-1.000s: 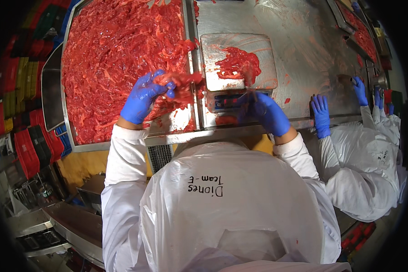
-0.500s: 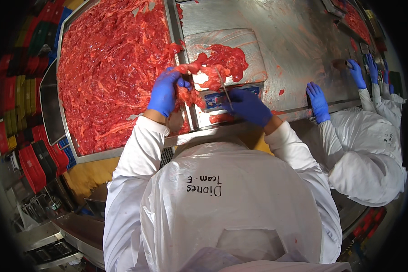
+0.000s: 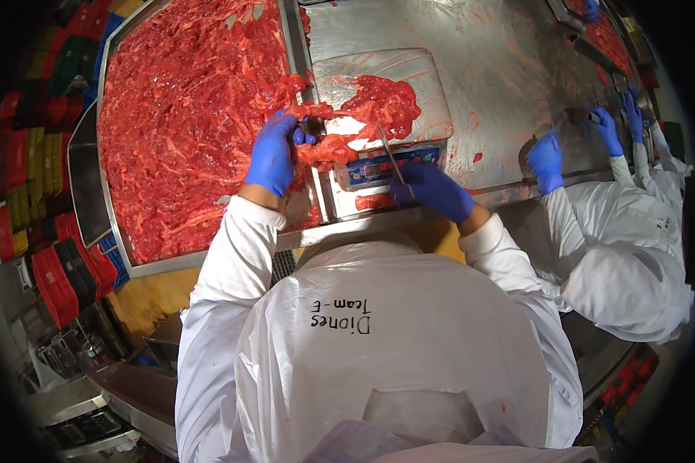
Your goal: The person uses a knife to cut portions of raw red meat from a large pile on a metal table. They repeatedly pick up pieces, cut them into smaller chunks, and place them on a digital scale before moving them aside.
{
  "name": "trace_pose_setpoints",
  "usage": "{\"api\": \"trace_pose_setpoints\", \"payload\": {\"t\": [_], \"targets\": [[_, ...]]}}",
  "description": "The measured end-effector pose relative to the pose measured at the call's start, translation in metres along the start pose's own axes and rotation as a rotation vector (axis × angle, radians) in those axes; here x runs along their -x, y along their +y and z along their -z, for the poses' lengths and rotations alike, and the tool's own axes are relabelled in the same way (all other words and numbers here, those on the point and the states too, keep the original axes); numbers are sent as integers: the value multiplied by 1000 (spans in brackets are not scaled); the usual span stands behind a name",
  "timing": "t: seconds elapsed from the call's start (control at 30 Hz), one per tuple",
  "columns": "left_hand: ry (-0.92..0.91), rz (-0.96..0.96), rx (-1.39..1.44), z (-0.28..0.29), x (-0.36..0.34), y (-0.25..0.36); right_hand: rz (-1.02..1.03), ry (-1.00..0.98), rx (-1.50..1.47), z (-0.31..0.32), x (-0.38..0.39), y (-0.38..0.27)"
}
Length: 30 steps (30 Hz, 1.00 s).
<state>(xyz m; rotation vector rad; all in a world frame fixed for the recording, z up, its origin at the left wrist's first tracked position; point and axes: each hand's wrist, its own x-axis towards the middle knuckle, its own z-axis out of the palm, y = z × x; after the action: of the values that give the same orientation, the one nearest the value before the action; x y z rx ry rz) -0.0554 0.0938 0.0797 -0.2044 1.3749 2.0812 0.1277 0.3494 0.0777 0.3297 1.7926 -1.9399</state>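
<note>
Left hand point(image 3: 272, 154), blue-gloved, is closed around a clump of red meat strips point(image 3: 324, 147) at the seam between the big steel tray point(image 3: 120, 231) and the scale; the clump is held just above the scale's near-left corner, part of it draped toward the platter. Right hand point(image 3: 434, 189) is closed on the handle of a thin knife point(image 3: 388, 154), blade angled up across the scale display point(image 3: 386, 166) toward the meat pile point(image 3: 382, 100) on the scale platter point(image 3: 409, 69)

Risks, as judged:
- Blade tip is close to the left glove's fingers; a slip on the wet, greasy surface could nick the glove or the hand
- The clump is loosely held and stringy; strips could be dropped into the gap between tray and scale or onto the display, so the weighed portion comes out short
- Meat hanging off the platter edge onto the scale body could skew the reading
- Display is partly smeared and covered by the knife hand, so it may be misread
- A co-worker's gloved hands point(image 3: 547, 160) are seen at the same steel table point(image 3: 510, 46) to the right, well apart from the knife; little risk of contact
</note>
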Motion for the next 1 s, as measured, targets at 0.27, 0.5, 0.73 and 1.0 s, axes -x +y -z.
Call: {"api": "trace_pose_setpoints", "payload": {"t": [0.27, 0.5, 0.73, 1.0], "targets": [[-422, -104, -901, -25, 65, -13, 10, 106, -260, -32, -50, -47], [-448, -511, -1196, -12, 75, -18, -85, 135, -393, -38, -71, -63], [-54, 61, -577, 48, 95, 20, -4, 158, -234, 0, -57, -53], [-76, 21, -629, 60, 81, 8, 48, 67, 98, -20, -16, -13]]}}
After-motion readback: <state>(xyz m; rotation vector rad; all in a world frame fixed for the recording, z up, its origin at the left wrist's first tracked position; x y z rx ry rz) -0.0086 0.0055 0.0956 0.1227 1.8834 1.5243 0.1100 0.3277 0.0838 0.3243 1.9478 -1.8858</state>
